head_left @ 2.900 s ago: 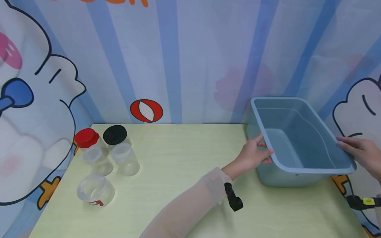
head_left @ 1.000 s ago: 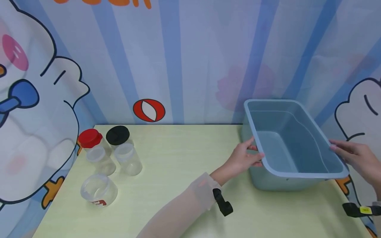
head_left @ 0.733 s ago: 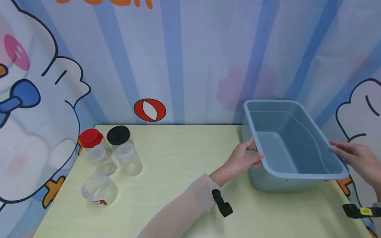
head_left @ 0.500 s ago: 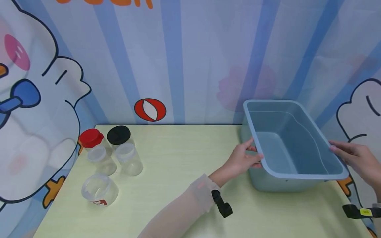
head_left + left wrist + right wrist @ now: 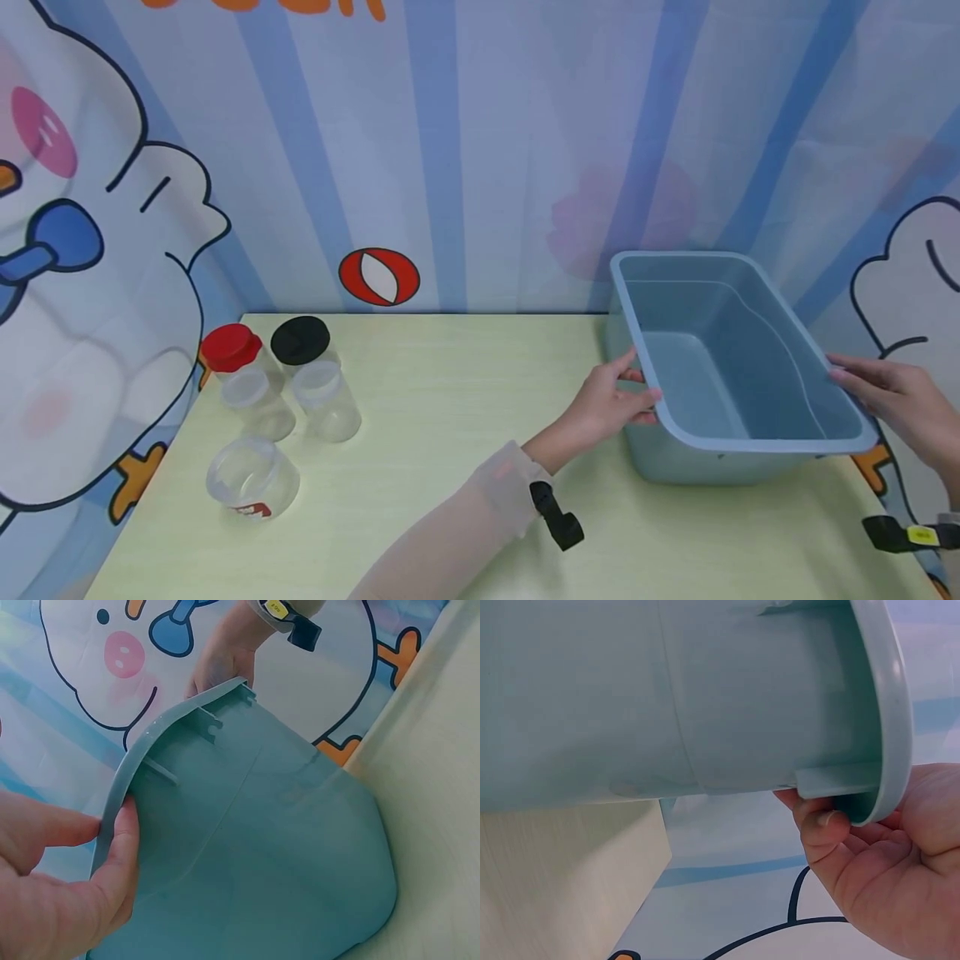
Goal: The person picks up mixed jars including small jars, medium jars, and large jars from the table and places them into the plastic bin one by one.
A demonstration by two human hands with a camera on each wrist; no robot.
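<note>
Nearest to us, our left hand (image 5: 609, 406) grips the near left rim of the tub (image 5: 720, 442), thumb on top of the lip and fingers (image 5: 120, 855) curled under it. Our right hand (image 5: 896, 404) grips the opposite rim, its fingers (image 5: 821, 821) hooked beneath the lip and the palm against the outer edge. The tub, grey-blue plastic, sits between the two hands at the right end of the desk (image 5: 450, 417), its right side reaching to or past the desk's edge.

Between the hands, inside the tub, we see only bare walls and floor. Nothing lies between either hand and the rim it holds. A black strap clip (image 5: 558, 521) sits on the left wrist, just behind the hand.

Well to the left of the left fingers stands a group of jars: a clear jar lying on its side (image 5: 251, 479) closest to us, two clear open jars (image 5: 326, 400) behind it, then a red-lidded jar (image 5: 228, 348) and a black-lidded jar (image 5: 300, 340) farthest back, close together. Beyond everything hangs a striped cartoon curtain (image 5: 480, 150).

The head view shows the jars and both hands at once. The left wrist view alone shows the ribs under the rim and the tub's rounded underside. The right wrist view alone shows the tub's bottom corner over the desk's edge.
</note>
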